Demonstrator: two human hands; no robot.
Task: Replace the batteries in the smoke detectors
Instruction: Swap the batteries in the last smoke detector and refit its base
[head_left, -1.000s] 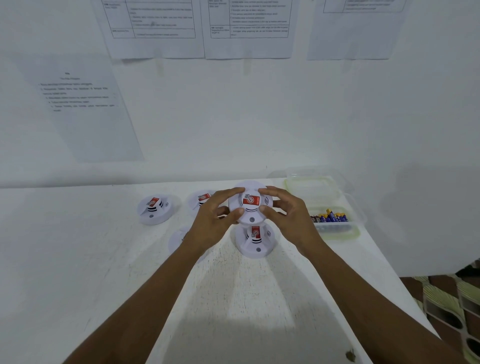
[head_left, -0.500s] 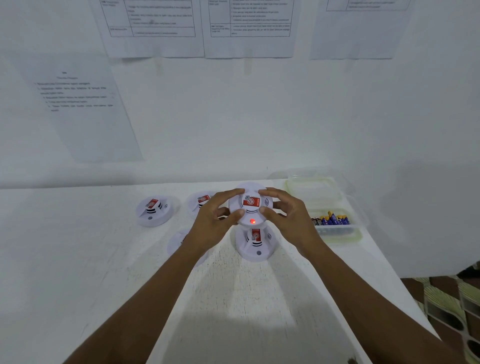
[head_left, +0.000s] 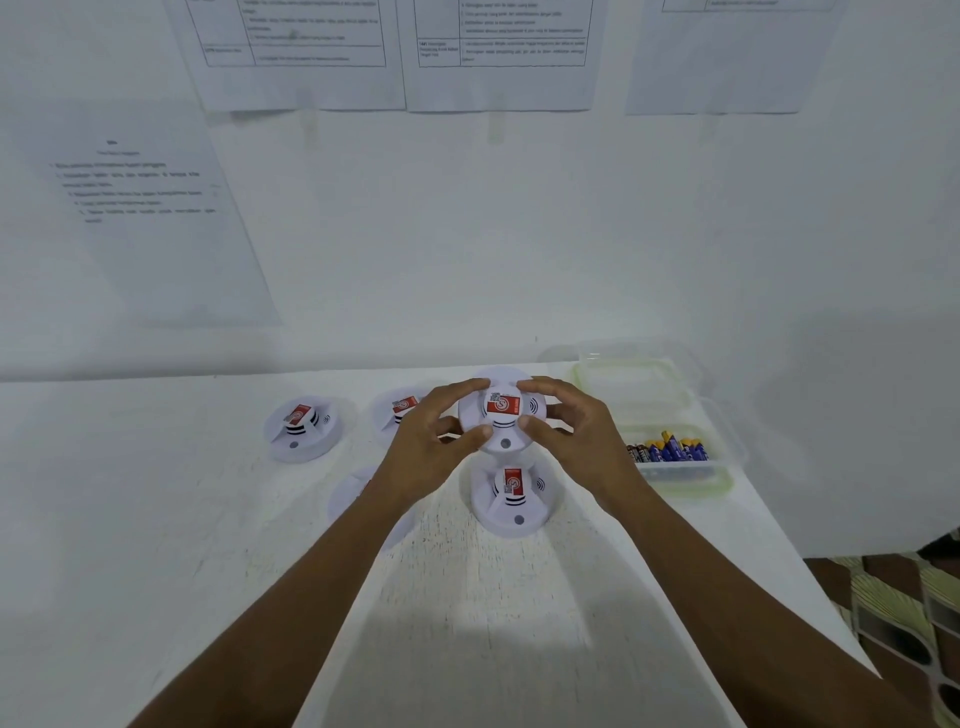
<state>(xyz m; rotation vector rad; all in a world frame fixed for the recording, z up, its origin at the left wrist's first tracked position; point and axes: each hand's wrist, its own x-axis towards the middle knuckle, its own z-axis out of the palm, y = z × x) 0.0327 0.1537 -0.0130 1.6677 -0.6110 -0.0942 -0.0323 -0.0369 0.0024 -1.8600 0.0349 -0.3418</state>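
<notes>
Your left hand (head_left: 426, 452) and right hand (head_left: 576, 441) both grip one white smoke detector (head_left: 503, 415) by its rim, fingers curled round it, red label facing you. It is held over the tabletop (head_left: 156, 519), above a second detector (head_left: 511, 499). Batteries (head_left: 670, 449) lie in a plastic container (head_left: 722, 483) near your right hand.

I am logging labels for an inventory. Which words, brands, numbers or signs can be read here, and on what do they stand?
No text can be quoted.
On the held smoke detector: red label, round white logo, code square; unreadable.
On the near detector, left detector: same labels, blurred.
On the batteries: print too small.
On the wall papers: print too blurred.
</notes>
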